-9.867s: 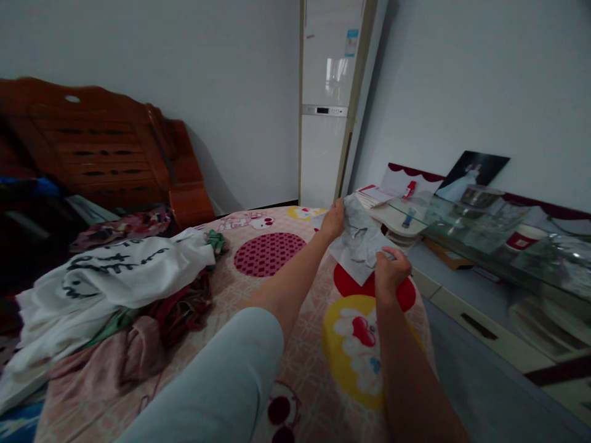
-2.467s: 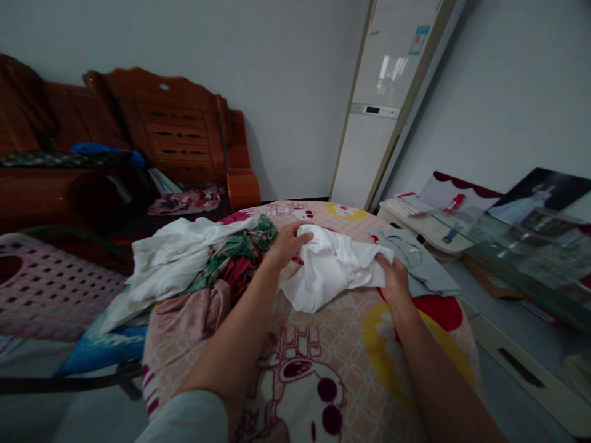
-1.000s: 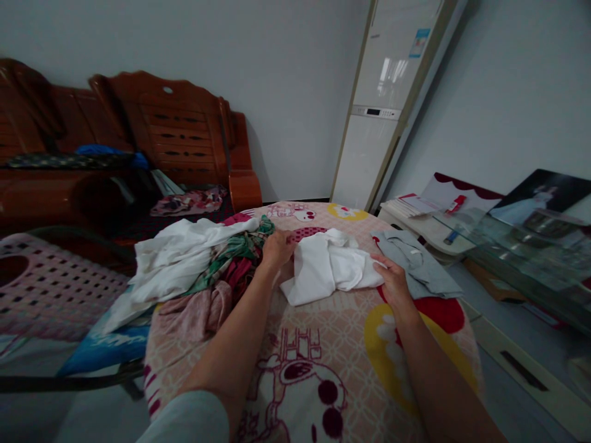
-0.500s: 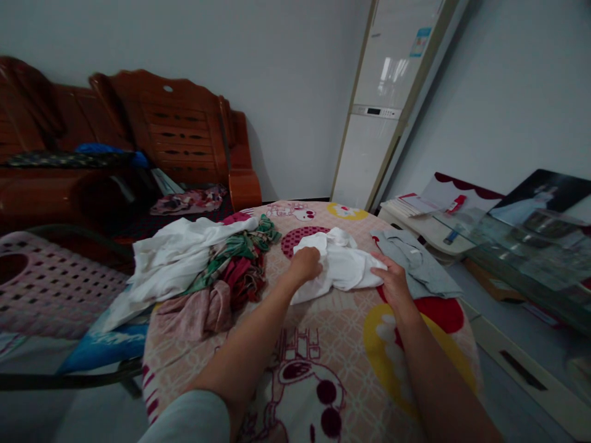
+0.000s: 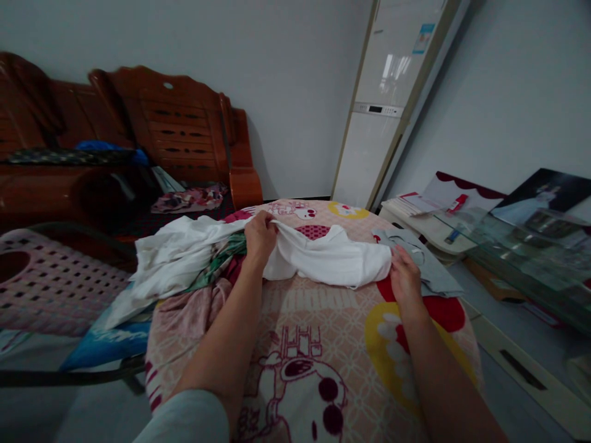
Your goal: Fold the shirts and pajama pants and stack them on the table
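Note:
A white garment (image 5: pixel 341 258), perhaps a shirt, lies stretched sideways across the cloth-covered round table (image 5: pixel 332 326). My left hand (image 5: pixel 261 237) pinches its left end, lifted slightly, beside the clothes pile. At the garment's right end, the fingers of my right hand (image 5: pixel 405 274) are closed on its edge. The left-hand pile has white clothing (image 5: pixel 180 246) on top, with green patterned cloth (image 5: pixel 217 264) and a pink garment (image 5: pixel 194 311) beside it. A grey garment (image 5: pixel 429 264) lies flat just beyond my right hand.
A wooden sofa (image 5: pixel 180 135) stands behind on the left, and a pink woven chair (image 5: pixel 60 289) is at the table's left. A tall white air conditioner (image 5: pixel 373 129) stands in the corner. Along the right side is a glass-topped cabinet (image 5: pixel 521 264) with papers and a photo.
My left hand has moved left and away from me, drawing the white garment's left end out from a bunched shape. My right hand has shifted slightly right with the other end.

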A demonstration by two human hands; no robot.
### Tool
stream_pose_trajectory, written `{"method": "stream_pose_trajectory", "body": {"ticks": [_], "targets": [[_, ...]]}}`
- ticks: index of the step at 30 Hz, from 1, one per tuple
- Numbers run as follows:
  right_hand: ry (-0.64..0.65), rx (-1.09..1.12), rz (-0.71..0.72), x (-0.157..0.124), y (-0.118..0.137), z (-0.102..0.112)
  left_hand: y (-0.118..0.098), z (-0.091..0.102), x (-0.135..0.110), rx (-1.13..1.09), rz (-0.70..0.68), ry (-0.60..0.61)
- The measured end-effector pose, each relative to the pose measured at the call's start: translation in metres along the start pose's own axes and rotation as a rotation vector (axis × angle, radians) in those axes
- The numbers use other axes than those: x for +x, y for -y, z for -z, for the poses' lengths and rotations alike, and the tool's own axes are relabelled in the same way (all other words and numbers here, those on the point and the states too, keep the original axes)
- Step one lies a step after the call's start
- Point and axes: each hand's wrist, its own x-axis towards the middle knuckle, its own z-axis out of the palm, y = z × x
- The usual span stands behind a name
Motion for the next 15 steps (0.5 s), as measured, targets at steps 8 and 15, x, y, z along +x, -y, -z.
{"method": "stream_pose_trajectory", "body": {"ticks": [8,15], "targets": [[0.165,-0.916,0.445,-0.03,0.023,-0.023,-0.012,-0.036,-0.011,0.102,-0.361,0.312],[0.417,-1.593,0.312,-0.06,0.033,-0.05,-0.008,-0.057,-0.018,0.248,-0.344,0.398]]}}
